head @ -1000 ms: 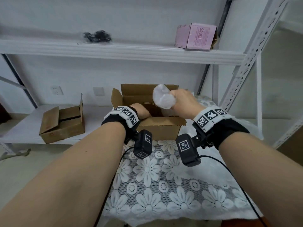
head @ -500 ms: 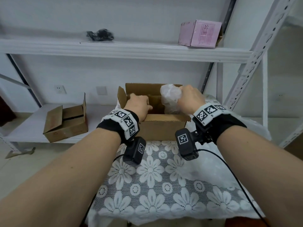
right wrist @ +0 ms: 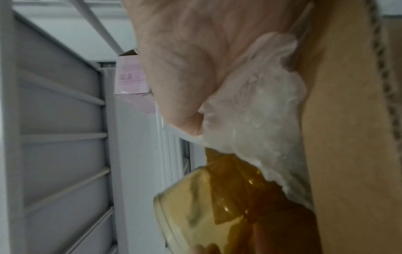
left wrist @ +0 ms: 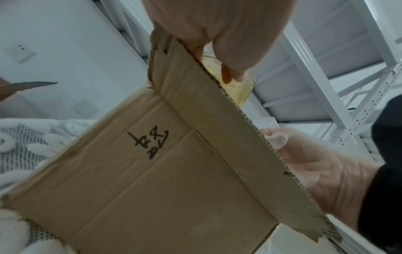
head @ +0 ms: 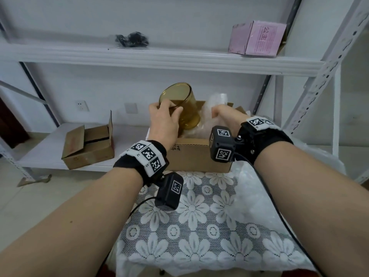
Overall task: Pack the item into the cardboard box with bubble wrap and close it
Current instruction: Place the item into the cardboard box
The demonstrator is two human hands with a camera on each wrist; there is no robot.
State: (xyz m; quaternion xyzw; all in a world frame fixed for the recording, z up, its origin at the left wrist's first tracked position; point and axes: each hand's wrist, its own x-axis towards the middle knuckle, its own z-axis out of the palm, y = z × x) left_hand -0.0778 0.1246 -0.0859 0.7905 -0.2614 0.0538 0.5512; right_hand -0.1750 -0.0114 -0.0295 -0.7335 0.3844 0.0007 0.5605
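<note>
An open cardboard box stands at the far edge of the lace-covered table. My left hand grips an amber glass cup and holds it tilted just above the box's left side. My right hand reaches into the box's right side and holds crumpled bubble wrap down inside. In the right wrist view the bubble wrap bunches under my palm against the cardboard wall, with the cup touching it below. In the left wrist view the box front hides most of the cup.
A second open cardboard box sits on the low shelf to the left. A pink box and a black bundle lie on the upper shelf. Loose bubble wrap covers the table's right side. A metal shelf upright rises at the right.
My left hand has come up out of the box with the amber cup. My right hand has lowered the bubble wrap wad from above the box down into it.
</note>
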